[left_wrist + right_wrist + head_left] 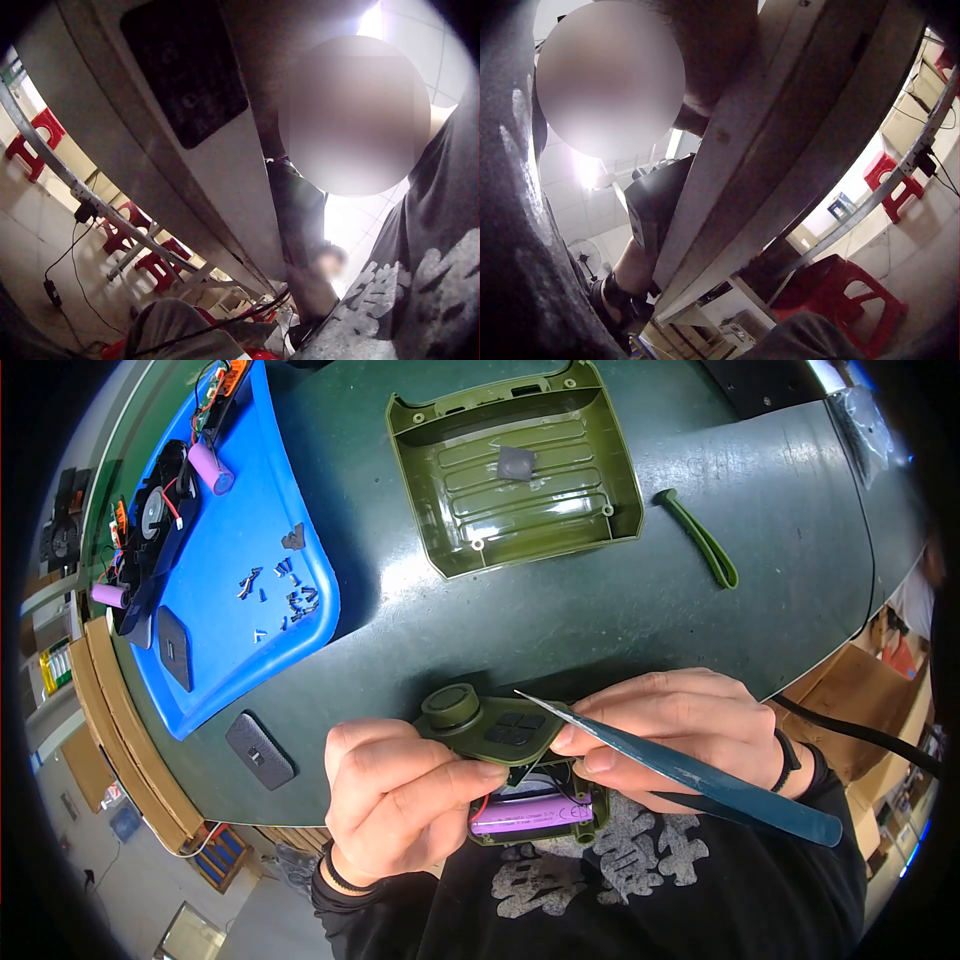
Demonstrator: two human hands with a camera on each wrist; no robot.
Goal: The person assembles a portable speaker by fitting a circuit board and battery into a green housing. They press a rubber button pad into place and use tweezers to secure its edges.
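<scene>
In the head view the left hand (390,800) pinches the left side of a green panel (480,732) with a round knob and dark buttons. Its right edge is held by the fingertips of the right hand (680,725), which also holds dark teal tweezers (700,775), their tips pointing left above the panel. The panel is tilted over an open green housing, where a purple battery (530,814) and thin red and black wires show. Neither wrist view shows the hands' work.
A green shell (525,510) with a grey pad lies at the back, a green strap (705,540) to its right. At left, a blue tray (225,610) holds screws and speaker parts with batteries. A small dark plate (259,751) lies near the left hand.
</scene>
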